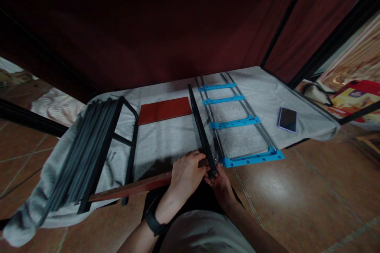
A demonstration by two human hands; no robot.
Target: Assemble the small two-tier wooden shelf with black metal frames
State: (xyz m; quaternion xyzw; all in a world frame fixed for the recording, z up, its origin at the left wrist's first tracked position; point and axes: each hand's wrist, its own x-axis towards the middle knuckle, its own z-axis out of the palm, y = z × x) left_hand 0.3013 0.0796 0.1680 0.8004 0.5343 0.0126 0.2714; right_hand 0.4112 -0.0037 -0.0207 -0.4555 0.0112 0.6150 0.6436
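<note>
My left hand [187, 172], a dark watch on its wrist, is closed around the right end of a long reddish-brown board [133, 186]. That end meets the lower part of a black metal side frame [202, 130], seen nearly edge-on. My right hand [222, 187] has its fingers closed at the near end of this frame, from the right side; its fingertips are partly hidden. The board's left end touches a second black metal frame [135, 138] with a crossbar. Between the two frames, a flat red-brown panel [164, 110] lies on the grey cloth.
Several dark grey tubes [84, 150] lie at the left on the grey cloth [252, 77]. Right of my hands are metal rods joined by blue plastic crosspieces [253, 159]. A phone [287, 119] lies farther right. A dark red fabric panel [166, 27] stands behind.
</note>
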